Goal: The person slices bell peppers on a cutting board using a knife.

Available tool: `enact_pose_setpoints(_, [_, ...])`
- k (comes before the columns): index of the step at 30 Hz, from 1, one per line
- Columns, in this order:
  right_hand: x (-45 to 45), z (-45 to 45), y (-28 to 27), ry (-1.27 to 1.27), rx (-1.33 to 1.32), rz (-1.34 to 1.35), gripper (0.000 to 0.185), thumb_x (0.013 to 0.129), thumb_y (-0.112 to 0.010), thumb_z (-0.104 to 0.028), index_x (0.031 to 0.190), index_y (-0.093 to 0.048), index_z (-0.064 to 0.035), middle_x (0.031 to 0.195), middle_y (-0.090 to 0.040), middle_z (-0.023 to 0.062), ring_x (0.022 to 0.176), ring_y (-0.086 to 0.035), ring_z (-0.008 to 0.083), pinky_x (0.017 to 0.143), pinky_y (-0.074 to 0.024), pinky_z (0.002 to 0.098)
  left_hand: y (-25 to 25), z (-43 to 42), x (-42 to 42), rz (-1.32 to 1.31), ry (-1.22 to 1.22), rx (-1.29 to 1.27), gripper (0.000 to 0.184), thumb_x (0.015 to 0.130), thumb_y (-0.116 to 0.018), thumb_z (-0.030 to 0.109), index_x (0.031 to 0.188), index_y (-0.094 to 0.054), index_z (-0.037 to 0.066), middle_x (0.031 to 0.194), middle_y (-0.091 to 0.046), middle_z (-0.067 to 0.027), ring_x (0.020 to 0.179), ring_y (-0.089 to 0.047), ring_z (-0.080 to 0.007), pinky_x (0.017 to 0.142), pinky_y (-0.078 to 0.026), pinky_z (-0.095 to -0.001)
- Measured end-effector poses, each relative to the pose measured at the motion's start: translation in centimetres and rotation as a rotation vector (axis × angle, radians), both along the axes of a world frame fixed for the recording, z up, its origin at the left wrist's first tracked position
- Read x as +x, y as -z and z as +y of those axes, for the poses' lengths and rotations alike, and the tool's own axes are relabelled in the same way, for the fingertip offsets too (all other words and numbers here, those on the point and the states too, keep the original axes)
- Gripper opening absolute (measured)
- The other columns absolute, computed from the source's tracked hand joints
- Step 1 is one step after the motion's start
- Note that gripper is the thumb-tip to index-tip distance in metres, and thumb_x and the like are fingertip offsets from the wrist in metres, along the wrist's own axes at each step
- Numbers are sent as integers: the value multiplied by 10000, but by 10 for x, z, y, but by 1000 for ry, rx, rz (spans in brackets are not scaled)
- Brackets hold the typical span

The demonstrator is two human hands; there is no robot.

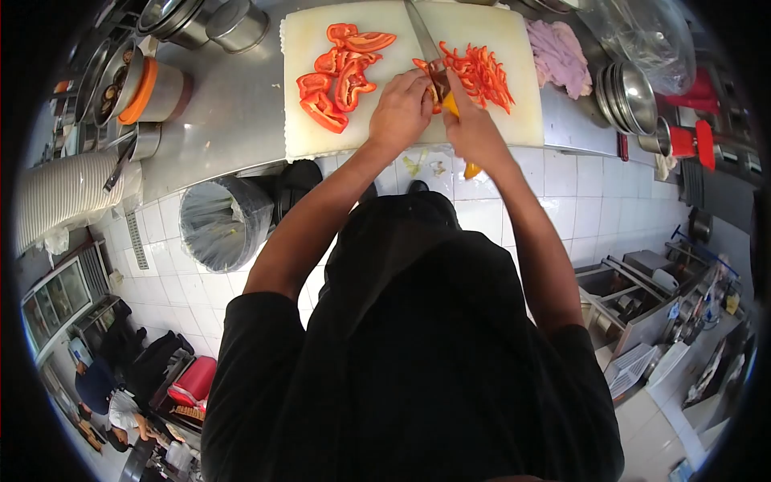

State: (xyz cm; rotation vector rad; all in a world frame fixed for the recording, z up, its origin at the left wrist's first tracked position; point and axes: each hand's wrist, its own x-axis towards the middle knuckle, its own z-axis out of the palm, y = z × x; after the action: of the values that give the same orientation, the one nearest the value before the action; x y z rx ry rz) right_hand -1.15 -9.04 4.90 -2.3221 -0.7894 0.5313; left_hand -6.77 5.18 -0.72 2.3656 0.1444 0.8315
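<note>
My right hand is closed round the yellow handle of a kitchen knife, whose long blade points to the far side of a white cutting board. Close on the blade's left, my left hand presses its bent fingers on a red bell pepper piece, mostly hidden beneath them. Thin red pepper strips lie heaped to the right of the blade. Several larger pepper pieces rest on the board's left part.
A pink cloth and stacked metal bowls sit right of the board. Metal pots and an orange-rimmed container stand left on the steel counter. A lined bin is below. Other people are at lower left.
</note>
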Motion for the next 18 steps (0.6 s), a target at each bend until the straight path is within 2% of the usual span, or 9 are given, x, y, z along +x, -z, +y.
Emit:
enact_pose_setpoints(1, [8,4,2,0,34,14,676,932,-487,-135,1544,-202,-165,786,-657,246,527,-630,340,624,-529,441,0,1,-1,7,0,-3,205,789,-635,23,990,-653,-17,1082,-639,-145,973,-608,-333,856,-508,-422])
enact_pose_setpoints(2, [17,4,0,9,24,63,649,940,-477,-157,1540,-230,-160,807,-663,223,502,-614,290,606,-530,408,0,1,-2,4,3,2,206,789,-635,23,990,-651,-16,1084,-638,-145,972,-607,-335,855,-507,-424])
enact_pose_setpoints(5, [14,5,-50,-15,-110,201,649,938,-460,-156,1541,-223,-154,806,-657,213,505,-611,269,598,-529,402,0,1,-2,15,10,9,208,788,-637,24,992,-644,-16,1089,-633,-145,971,-604,-338,855,-504,-428])
enact_pose_setpoints(8, [-8,-14,-57,-61,-117,15,652,929,-454,-142,1540,-226,-140,799,-650,235,502,-603,281,598,-523,406,-3,0,-3,39,7,5,208,790,-638,28,992,-640,-17,1092,-631,-144,979,-600,-339,860,-500,-430])
enact_pose_setpoints(11, [-37,-19,-91,-12,-314,109,666,919,-454,-125,1541,-216,-133,781,-643,243,519,-605,286,620,-519,416,-2,1,-3,27,8,-3,207,793,-637,35,993,-640,-19,1095,-631,-146,992,-598,-338,867,-497,-430])
enact_pose_setpoints(12, [-44,-21,-94,-6,-283,116,667,915,-460,-121,1537,-219,-129,782,-648,265,576,-632,352,665,-515,452,-2,0,-3,31,6,-3,207,795,-637,38,993,-640,-19,1096,-631,-146,996,-597,-337,870,-496,-430])
enact_pose_setpoints(15, [-54,-28,-78,-25,-201,-35,677,912,-472,-122,1536,-211,-135,787,-650,288,658,-641,428,714,-504,503,-1,1,-3,40,6,-2,208,800,-633,47,997,-641,-20,1098,-632,-145,1005,-596,-334,877,-494,-428])
enact_pose_setpoints(18, [-59,-25,-82,-15,-249,30,681,911,-480,-118,1535,-208,-145,793,-643,312,739,-630,486,759,-486,543,0,1,-3,31,1,0,208,804,-631,55,997,-643,-20,1099,-635,-144,1004,-597,-334,878,-494,-427])
